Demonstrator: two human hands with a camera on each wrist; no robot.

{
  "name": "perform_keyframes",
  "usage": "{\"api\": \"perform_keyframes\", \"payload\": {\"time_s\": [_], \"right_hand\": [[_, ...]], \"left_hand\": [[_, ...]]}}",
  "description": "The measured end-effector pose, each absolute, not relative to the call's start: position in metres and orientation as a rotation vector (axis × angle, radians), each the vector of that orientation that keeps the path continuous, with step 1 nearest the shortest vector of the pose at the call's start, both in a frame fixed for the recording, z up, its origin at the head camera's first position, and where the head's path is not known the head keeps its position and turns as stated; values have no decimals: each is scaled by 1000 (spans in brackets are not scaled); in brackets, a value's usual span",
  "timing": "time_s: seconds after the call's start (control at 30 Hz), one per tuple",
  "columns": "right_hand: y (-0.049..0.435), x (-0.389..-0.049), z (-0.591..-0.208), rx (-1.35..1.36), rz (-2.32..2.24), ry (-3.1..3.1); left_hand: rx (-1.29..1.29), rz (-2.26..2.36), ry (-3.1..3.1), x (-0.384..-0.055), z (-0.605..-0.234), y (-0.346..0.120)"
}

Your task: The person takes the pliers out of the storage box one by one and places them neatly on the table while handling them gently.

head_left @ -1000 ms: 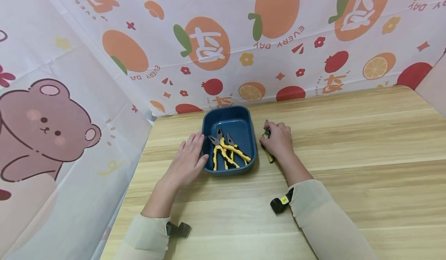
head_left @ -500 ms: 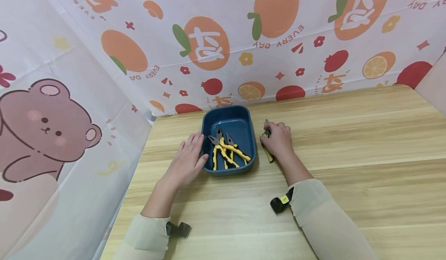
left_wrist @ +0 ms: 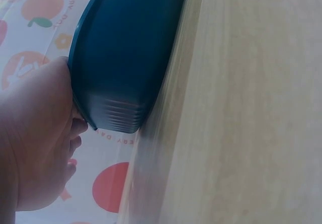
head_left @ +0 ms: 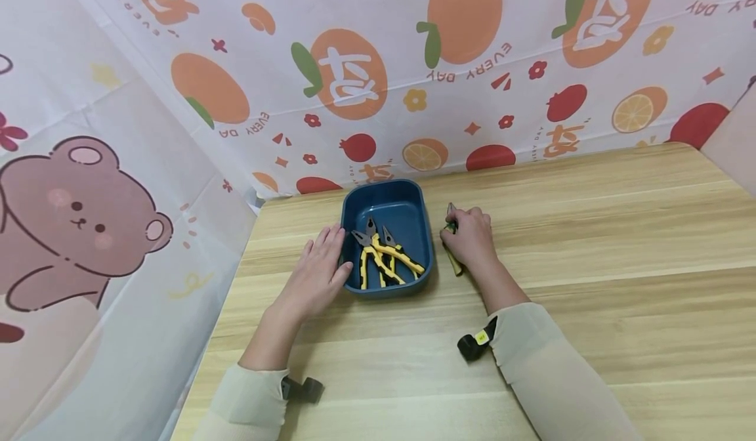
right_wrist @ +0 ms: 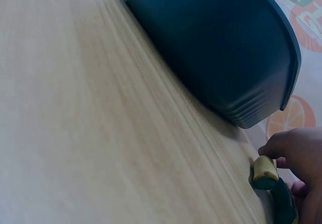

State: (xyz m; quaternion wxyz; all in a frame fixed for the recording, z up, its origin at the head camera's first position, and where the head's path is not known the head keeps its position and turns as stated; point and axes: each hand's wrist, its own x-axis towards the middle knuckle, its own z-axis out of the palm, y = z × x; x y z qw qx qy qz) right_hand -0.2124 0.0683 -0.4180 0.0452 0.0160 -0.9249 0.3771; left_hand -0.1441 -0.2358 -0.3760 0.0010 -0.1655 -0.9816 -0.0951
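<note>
A dark blue rectangular bin stands near the back of the table. Inside lie several pliers with yellow-and-black handles and dark jaws, crossing one another. My left hand rests against the bin's left side, fingers extended along the rim and thumb near its front corner. To the right of the bin, my right hand grips another pair of pliers low at the tabletop; their metal tip sticks out past the fingers. The right wrist view shows their handle ends, yellowish and dark green; the hand hides their middle.
The wood-grain table runs far to the right. Behind it hangs a fruit-print cloth, and a bear-print cloth covers the left side. A black wrist camera juts from the right sleeve.
The view has shifted very slightly. Both hands, the bin and the pliers keep their places.
</note>
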Motion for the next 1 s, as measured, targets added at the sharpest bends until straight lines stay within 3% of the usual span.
{"api": "perform_keyframes", "payload": {"time_s": [1.0], "right_hand": [[66,-212,-416,29,1116,-2839]], "left_hand": [[-526,-315,-3085,-146,-376,-237]]}}
